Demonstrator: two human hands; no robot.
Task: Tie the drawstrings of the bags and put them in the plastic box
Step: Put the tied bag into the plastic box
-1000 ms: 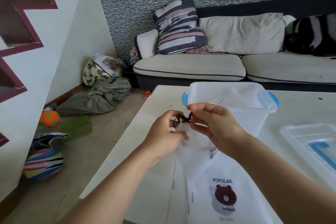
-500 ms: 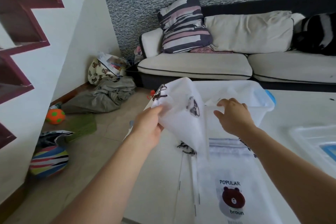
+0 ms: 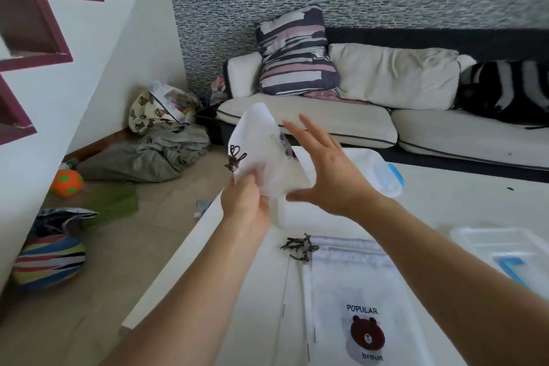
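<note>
Left hand (image 3: 248,202) pinches the lower edge of a white drawstring bag (image 3: 261,154), raised above the table (image 3: 225,276) in front of the clear plastic box (image 3: 383,172); its dark drawstring (image 3: 234,159) is knotted. Right hand (image 3: 329,175) is released, fingers spread beside the bag. A 2nd bag (image 3: 356,300) lies flat, printed "POPULAR" and "broun".

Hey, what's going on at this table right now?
A person is packing white drawstring bags. The left hand grips a bag with tied strings, held up in front of the clear plastic box. The right hand is open beside it. Another bag, printed with a bear, lies flat on the table.
</note>
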